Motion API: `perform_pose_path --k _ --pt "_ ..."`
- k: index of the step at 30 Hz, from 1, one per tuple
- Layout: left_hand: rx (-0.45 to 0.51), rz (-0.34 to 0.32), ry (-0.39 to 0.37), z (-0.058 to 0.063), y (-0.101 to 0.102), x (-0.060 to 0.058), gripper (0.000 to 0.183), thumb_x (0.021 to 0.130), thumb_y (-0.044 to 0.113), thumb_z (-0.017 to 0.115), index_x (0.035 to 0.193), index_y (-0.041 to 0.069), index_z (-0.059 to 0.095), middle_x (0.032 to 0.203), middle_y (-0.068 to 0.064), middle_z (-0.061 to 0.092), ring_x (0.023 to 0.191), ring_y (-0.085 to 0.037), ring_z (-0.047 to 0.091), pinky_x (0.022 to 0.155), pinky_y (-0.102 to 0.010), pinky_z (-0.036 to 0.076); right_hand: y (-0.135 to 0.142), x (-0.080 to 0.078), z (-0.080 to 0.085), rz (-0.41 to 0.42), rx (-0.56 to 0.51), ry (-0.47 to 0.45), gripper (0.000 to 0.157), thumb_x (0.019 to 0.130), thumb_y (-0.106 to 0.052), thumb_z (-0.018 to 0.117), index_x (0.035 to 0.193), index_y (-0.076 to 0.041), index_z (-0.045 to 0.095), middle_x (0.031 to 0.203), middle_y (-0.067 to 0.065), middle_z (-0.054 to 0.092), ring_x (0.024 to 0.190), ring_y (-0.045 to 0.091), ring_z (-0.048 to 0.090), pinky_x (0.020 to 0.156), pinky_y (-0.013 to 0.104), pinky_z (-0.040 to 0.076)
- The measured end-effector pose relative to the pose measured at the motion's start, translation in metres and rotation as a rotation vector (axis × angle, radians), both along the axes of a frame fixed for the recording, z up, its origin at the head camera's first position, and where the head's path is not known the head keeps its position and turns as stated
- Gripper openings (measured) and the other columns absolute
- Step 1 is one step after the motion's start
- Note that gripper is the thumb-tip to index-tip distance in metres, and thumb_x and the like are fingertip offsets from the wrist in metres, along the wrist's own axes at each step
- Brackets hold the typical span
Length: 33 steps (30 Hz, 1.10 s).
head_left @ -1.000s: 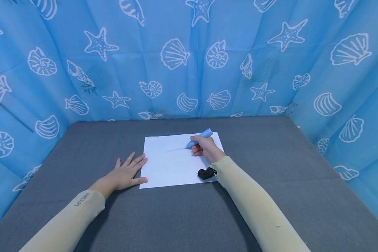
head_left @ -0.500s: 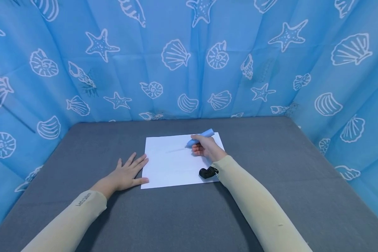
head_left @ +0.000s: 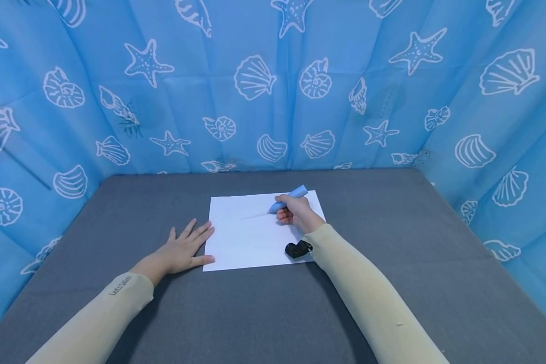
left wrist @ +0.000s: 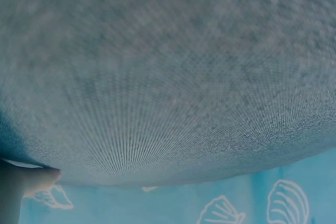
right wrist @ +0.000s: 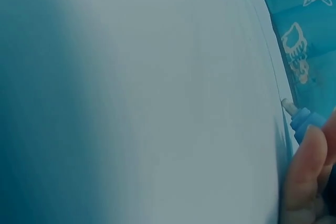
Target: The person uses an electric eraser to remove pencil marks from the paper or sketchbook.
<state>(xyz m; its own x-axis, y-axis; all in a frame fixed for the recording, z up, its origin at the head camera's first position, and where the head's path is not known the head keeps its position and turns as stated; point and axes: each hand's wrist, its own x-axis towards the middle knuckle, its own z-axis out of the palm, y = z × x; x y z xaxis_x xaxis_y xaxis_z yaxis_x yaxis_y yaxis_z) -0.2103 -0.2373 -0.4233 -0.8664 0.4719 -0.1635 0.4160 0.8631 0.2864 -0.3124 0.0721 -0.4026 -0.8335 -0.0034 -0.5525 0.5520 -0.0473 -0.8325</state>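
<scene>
A white sheet of paper (head_left: 243, 242) lies on the grey tabletop. My right hand (head_left: 299, 214) pinches a thick blue pen (head_left: 299, 191) over its upper right part, the tip angled down to the left. In the right wrist view the pen (right wrist: 306, 121) shows a narrow pale tip at the paper; whether it touches is unclear. Curled fingers (right wrist: 307, 169) show beside it. My left hand (head_left: 180, 253) rests flat with fingers spread, the fingertips and thumb on the paper's left edge. The left wrist view shows only a digit (left wrist: 39, 180) at the lower left corner.
A black wrist device (head_left: 298, 249) sits under the right sleeve, over the paper's lower right. Behind and beside the table (head_left: 255, 313) hangs a blue curtain (head_left: 282, 121) with white shells and starfish.
Both hands and the pen keep nearly the same place on the paper. Only slight shifts of the whole view show.
</scene>
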Motion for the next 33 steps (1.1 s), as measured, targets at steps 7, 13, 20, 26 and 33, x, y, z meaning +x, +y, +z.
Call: perform_pose_path --k 7,13,20,26,33 --pt "-0.007 -0.002 0.001 0.0033 0.0019 0.0009 0.087 0.091 0.063 0.050 0.155 0.010 0.024 0.161 -0.012 0.017 0.145 -0.045 0.003 0.101 -0.077 -0.002 0.0006 -0.0014 -0.0016 -0.009 0.000 0.008 0.022 0.093 -0.021 0.065 0.089 0.000 0.061 0.061 0.006 0.057 0.048 0.011 0.053 0.048 0.023 0.051" --pt "-0.003 -0.004 0.007 0.0047 0.0018 0.0017 0.086 0.092 0.061 0.052 0.154 0.009 0.025 0.161 -0.013 0.018 0.145 -0.045 0.004 0.101 -0.077 -0.001 0.0011 -0.0005 -0.0012 0.003 -0.004 0.004 0.023 0.093 -0.021 0.066 0.089 0.001 0.062 0.061 0.006 0.057 0.047 0.011 0.053 0.048 0.023 0.050" --pt "0.019 -0.008 0.011 0.0028 0.0013 0.0009 0.087 0.091 0.062 0.052 0.154 0.008 0.025 0.160 -0.014 0.019 0.144 -0.046 0.003 0.100 -0.078 -0.002 0.0002 0.0013 0.0001 0.012 0.000 0.015 0.023 0.093 -0.021 0.066 0.091 0.001 0.061 0.062 0.006 0.056 0.048 0.011 0.052 0.048 0.023 0.050" --pt "0.016 -0.005 0.012 0.0002 -0.0003 -0.0001 0.088 0.091 0.065 0.050 0.155 0.010 0.024 0.161 -0.013 0.017 0.145 -0.045 0.002 0.100 -0.077 -0.003 -0.0007 0.0006 -0.0007 -0.004 -0.003 0.015 0.023 0.093 -0.022 0.065 0.090 0.000 0.061 0.062 0.006 0.056 0.048 0.011 0.052 0.048 0.023 0.050" --pt "0.015 -0.008 0.009 -0.0040 -0.0022 -0.0018 0.089 0.090 0.068 0.047 0.155 0.012 0.023 0.161 -0.012 0.016 0.145 -0.044 0.001 0.100 -0.077 -0.004 -0.0002 0.0022 -0.0006 -0.006 -0.006 0.016 0.023 0.093 -0.022 0.066 0.092 0.001 0.060 0.063 0.006 0.055 0.048 0.011 0.051 0.048 0.023 0.050"
